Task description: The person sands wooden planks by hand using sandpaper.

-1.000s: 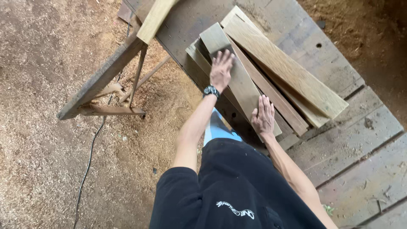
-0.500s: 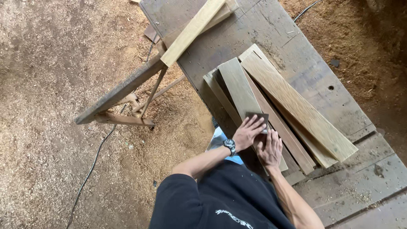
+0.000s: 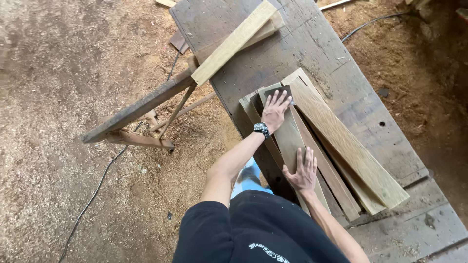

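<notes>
On the workbench [image 3: 341,63], we press both flat, open palms, left hand [image 3: 275,109] and right hand [image 3: 303,170], gripping nothing, on a stiff, heavy-looking plank [image 3: 287,139], best grabbed by its long edges.

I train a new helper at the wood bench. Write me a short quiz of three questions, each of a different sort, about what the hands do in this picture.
1. True or false: the left hand presses a dark sanding sheet onto the far end of a board.
2. Where does the right hand lie?
A. on the sawdust floor
B. flat on the same grey-brown board, nearer the body
C. on the pale plank at the bench's far corner
3. Fill in: a wristwatch sits on the ___ wrist.

Key
1. True; the fingers spread over the sheet.
2. B; the palm is down and nothing is gripped.
3. left
</notes>
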